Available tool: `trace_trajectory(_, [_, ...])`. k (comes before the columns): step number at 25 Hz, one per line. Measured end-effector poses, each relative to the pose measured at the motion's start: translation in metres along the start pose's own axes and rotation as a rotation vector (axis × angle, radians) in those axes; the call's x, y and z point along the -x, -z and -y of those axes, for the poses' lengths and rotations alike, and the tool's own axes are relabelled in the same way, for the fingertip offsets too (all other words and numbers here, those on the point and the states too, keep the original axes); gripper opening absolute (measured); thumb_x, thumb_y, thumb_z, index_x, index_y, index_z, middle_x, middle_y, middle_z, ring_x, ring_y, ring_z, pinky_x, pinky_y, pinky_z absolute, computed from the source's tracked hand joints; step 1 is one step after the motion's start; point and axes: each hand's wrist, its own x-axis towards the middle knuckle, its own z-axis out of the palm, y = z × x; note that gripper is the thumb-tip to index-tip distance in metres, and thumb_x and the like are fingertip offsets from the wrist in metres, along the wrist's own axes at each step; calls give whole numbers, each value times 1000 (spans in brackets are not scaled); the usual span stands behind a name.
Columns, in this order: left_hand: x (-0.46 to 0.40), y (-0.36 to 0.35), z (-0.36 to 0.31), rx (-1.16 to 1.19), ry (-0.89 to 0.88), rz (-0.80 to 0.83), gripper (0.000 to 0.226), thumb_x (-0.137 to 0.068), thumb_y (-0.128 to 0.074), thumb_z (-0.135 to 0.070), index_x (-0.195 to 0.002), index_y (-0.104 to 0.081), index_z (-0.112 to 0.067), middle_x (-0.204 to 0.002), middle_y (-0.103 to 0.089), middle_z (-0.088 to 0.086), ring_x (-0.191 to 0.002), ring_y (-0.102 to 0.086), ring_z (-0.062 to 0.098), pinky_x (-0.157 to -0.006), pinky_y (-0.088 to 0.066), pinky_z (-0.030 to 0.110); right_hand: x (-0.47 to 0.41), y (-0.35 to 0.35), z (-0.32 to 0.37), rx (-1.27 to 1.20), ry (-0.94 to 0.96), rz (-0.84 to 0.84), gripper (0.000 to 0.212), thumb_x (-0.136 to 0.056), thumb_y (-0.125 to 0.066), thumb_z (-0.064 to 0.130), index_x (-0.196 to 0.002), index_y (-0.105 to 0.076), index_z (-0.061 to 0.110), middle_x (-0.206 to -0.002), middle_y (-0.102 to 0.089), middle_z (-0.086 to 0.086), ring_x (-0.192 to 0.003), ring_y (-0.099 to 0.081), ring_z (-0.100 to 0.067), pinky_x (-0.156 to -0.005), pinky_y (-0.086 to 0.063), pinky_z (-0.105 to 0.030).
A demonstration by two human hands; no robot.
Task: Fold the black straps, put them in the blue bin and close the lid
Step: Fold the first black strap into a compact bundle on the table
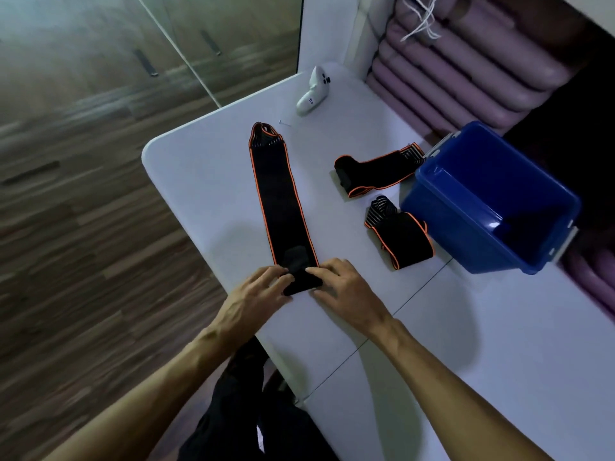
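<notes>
A long black strap with orange edges (279,197) lies stretched out on the white table (206,168), its looped end far from me. My left hand (256,291) and my right hand (342,287) pinch its near end, which is rolled or folded over between my fingertips. Two more black straps lie to the right: one loosely bent (372,171), one partly folded (399,234). The blue bin (489,201) stands open at the right, tilted toward me, with something dark inside at its bottom. Its lid is not clearly visible.
A white handheld controller (312,91) lies at the table's far end, with a small pin-like object beside it. Purple rolled mats (466,61) are stacked behind the bin. Wooden floor lies to the left, past the table edge.
</notes>
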Motion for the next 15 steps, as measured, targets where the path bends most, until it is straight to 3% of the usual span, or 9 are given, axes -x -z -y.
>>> trace_trajectory(2, [-6, 1, -2, -8, -6, -41, 29, -84, -66, -19, -108, -65, -3, -107, -68, 14, -97, -66, 31, -78, -58, 39, -3, 4, -2, 41, 37, 22, 48, -85, -72, 24, -131, -60, 13, -112, -59, -7, -105, -53, -22, -90, -53, -34])
trace_trajectory(5, [-8, -3, -4, -67, -39, -96, 27, -89, -52, -17, -104, -66, 1, -99, -69, 15, -91, -68, 30, -76, -58, 37, -8, 5, -6, 185, 119, -24, 44, -83, -74, 28, -123, -65, 13, -121, -59, -10, -105, -53, -28, -81, -56, -39])
trace_trajectory(10, [-16, 1, -7, -109, -41, -103, 17, -91, -57, -9, -104, -61, 2, -95, -66, 14, -84, -65, 28, -73, -57, 39, -18, 3, -14, 267, 261, -76, 28, -90, -65, 23, -113, -70, 9, -121, -67, -7, -109, -58, -25, -74, -55, -41])
trace_trajectory(13, [-20, 8, -5, -46, -7, -54, 31, -91, -53, -27, -103, -63, 0, -97, -67, 12, -87, -66, 27, -73, -57, 37, -25, 10, -13, 251, 260, -16, 33, -98, -45, 29, -113, -67, 10, -118, -67, -3, -113, -56, -20, -77, -53, -39])
trace_trajectory(15, [-24, 12, -3, 68, 118, 1, 42, -91, -47, -37, -107, -62, -2, -99, -68, 10, -90, -65, 26, -76, -56, 37, -33, 17, -9, 222, 222, 42, 31, -100, -42, 29, -113, -64, 11, -115, -67, 0, -111, -54, -18, -79, -51, -38])
